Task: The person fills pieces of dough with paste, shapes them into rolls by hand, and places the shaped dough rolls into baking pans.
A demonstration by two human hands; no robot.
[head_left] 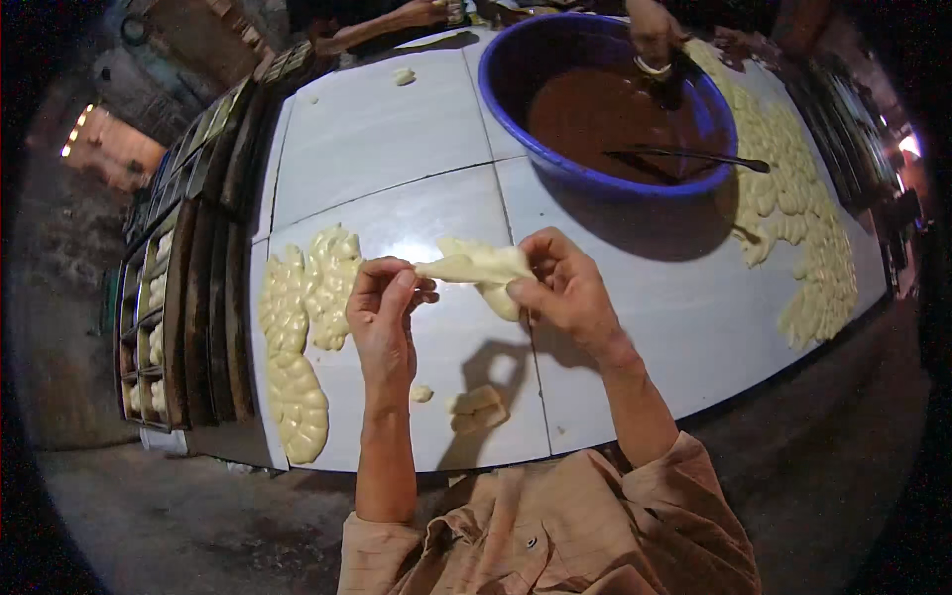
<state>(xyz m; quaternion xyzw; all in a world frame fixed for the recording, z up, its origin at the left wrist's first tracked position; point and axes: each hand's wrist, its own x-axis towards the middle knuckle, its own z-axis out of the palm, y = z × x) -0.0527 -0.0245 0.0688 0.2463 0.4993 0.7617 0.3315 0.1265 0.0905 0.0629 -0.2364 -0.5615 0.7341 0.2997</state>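
Observation:
A pale, soft strip of dough (476,264) is stretched in the air between my two hands, over the tiled tabletop. My left hand (385,312) pinches its narrow end between thumb and fingers. At the wider end, my right hand (567,293) grips it, and a flap hangs down beside the thumb. Several joined dough lumps (296,367) lie flattened to the left of my left hand. Below my hands, a small dough scrap (421,394) sits near a pale rectangular piece (478,409), partly in shadow.
A large blue tub (570,171) of brown liquid stands beyond my right hand, a dark stick (694,156) across it. Another person's hand (654,40) reaches over its far rim. More dough (783,198) spreads along the right. Stacked wooden trays (183,307) stand left of the table.

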